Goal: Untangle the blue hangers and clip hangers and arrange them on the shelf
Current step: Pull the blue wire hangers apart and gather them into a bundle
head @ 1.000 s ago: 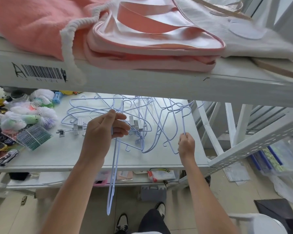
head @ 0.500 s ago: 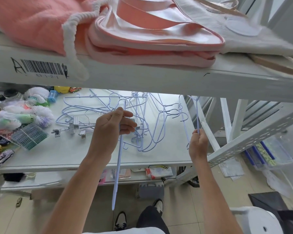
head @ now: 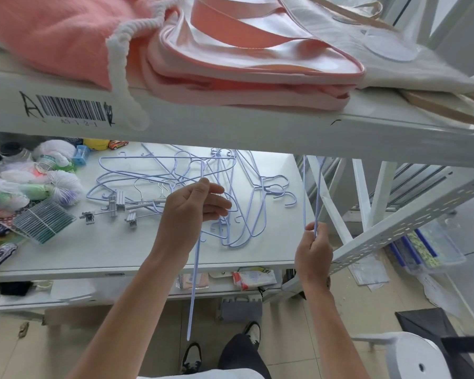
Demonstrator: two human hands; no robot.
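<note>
A tangle of thin blue wire hangers (head: 230, 187) lies on the white middle shelf (head: 121, 255). Metal clip hangers (head: 118, 207) with grey clips lie at the tangle's left edge. My left hand (head: 195, 209) grips one blue hanger (head: 194, 283) that hangs edge-on, its lower end reaching down past the shelf front. My right hand (head: 314, 247) pinches the bottom of another blue hanger (head: 311, 192) at the shelf's right edge; that hanger runs upward and its top is hidden behind the upper shelf.
The upper shelf (head: 230, 124) carries pink and white fabric bags (head: 230, 58) and overhangs the work area. Netted sponges, small toys and a green packet stack (head: 43, 220) crowd the shelf's left. White rack struts (head: 367, 192) stand right. A white stool (head: 411, 354) stands lower right.
My right hand has drawn its hanger rightward out of the tangle to the shelf's right edge and stood it upright. The left hand's hanger has turned edge-on and risen slightly.
</note>
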